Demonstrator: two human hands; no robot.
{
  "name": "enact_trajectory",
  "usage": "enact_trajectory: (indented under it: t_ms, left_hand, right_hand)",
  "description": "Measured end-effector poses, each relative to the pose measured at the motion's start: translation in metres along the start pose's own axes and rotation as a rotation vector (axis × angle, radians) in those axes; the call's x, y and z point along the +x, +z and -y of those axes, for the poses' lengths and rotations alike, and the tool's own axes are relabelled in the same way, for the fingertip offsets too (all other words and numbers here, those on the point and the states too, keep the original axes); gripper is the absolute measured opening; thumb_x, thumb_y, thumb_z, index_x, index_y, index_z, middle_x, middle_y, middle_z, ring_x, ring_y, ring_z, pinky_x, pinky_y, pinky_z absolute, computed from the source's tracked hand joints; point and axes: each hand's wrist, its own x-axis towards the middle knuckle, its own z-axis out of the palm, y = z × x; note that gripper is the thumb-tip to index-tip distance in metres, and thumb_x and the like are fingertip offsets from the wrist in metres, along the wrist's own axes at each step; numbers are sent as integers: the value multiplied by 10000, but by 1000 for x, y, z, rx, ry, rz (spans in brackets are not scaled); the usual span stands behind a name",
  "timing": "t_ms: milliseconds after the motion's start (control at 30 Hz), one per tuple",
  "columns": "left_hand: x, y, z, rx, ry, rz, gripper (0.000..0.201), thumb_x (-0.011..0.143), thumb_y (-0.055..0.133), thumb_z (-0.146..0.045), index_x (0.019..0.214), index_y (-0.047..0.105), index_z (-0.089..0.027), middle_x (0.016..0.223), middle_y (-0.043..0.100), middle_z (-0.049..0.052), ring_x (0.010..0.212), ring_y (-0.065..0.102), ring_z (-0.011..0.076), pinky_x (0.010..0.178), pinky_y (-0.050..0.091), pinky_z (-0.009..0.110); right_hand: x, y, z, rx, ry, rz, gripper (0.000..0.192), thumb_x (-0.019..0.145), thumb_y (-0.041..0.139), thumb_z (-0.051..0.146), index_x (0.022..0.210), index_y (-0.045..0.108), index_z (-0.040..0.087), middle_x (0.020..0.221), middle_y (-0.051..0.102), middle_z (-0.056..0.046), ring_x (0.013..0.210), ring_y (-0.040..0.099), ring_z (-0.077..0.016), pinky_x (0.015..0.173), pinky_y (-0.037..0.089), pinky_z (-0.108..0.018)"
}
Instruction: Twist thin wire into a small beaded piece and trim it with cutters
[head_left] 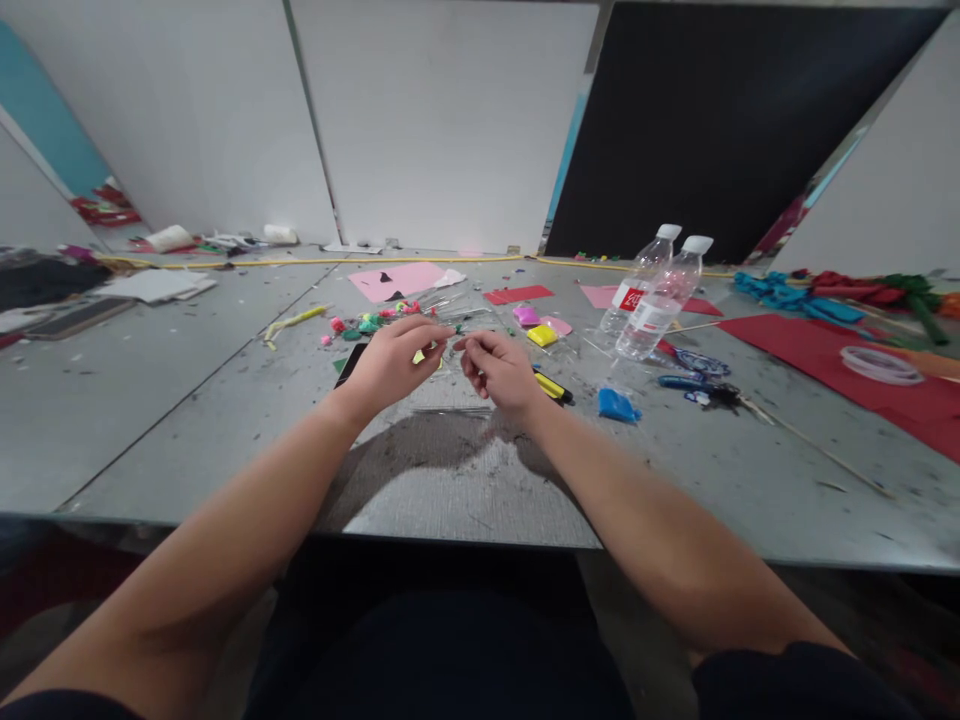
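My left hand [397, 362] and my right hand [501, 372] meet fingertip to fingertip just above the table, each in a pinch. Whatever lies between the fingers is too small to make out. Under them on the table are thin wire-like sticks [450, 411]. Beyond my left hand lie bright pink and green clay-like pieces [369, 323], and a flat black object [349, 366] shows partly behind its wrist. To the right of my right hand rest a yellow-and-black utility knife [553, 387], a yellow packet [542, 335], a pink packet [526, 316] and a blue packet [618, 405].
Two clear water bottles [651, 318] stand at the right, near blue-handled pliers [697, 387] and a long thin stick [817, 455]. Red sheets [810, 350] carry a clear tape roll [880, 366]. Pink paper [397, 282] lies toward the back; white panels [450, 120] rise behind the table.
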Motion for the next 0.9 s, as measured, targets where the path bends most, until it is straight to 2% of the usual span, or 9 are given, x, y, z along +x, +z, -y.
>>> enact_trajectory:
  t_ms: [167,500,733,900]
  left_hand:
    - [-1,-1,-2,67,18,37,199,921,596,-158,1065,734,-168,960,741,87,690,640,121,700,542,267]
    - [3,-9,-2,103,65,152,216,938,571,-180,1086,727,-201,969,747,84,929,692,199,802,550,325]
    - [4,-9,0,27,64,189,214,963,541,-192,1043,738,-214,943,754,79,898,697,198,793,558,342]
    - [5,-11,-2,-63,-26,212,185,928,564,-193,1018,725,-193,878,749,74,804,688,179,732,551,316]
  right_hand:
    - [1,0,-4,-69,-24,18,438,834,651,630,881,592,199,600,528,60,447,426,-70,397,312,-208]
    - [5,-2,-7,-180,-37,99,312,869,587,520,898,596,209,623,513,64,488,393,-81,457,307,-218]
    - [9,-13,-9,-246,-85,137,275,870,596,456,925,649,192,618,498,60,521,393,-90,491,295,-225]
    - [8,-18,-7,-112,-22,276,284,876,625,474,924,632,195,598,462,66,494,344,-87,472,281,-225]
